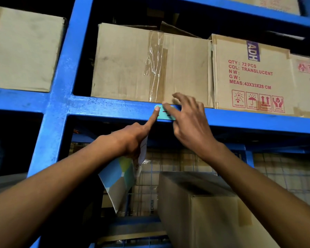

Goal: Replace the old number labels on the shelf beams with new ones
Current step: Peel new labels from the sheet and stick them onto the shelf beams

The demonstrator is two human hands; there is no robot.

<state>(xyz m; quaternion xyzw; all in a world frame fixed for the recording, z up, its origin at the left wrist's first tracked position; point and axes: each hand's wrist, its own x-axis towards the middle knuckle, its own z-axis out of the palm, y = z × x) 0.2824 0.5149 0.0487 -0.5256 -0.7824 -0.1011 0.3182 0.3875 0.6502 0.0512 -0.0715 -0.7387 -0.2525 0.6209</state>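
A small light-blue number label [164, 114] with red marks lies flat on the front of the blue shelf beam [106, 107]. My left hand [132, 138] presses its index fingertip on the label's left end, while its other fingers clamp a multicoloured sheet of labels [119, 178] that hangs down below it. My right hand [188, 122] is spread, with one fingertip pressed on the label's right part and the other fingers fanned above and below the beam. Part of the label is hidden under the fingers.
A blue upright post [61, 77] stands left of the label. Cardboard boxes [150, 65] and a printed carton [252, 76] rest on the beam. Below, a large brown box [204, 208] sits near my right forearm, in front of a wire mesh panel [284, 169].
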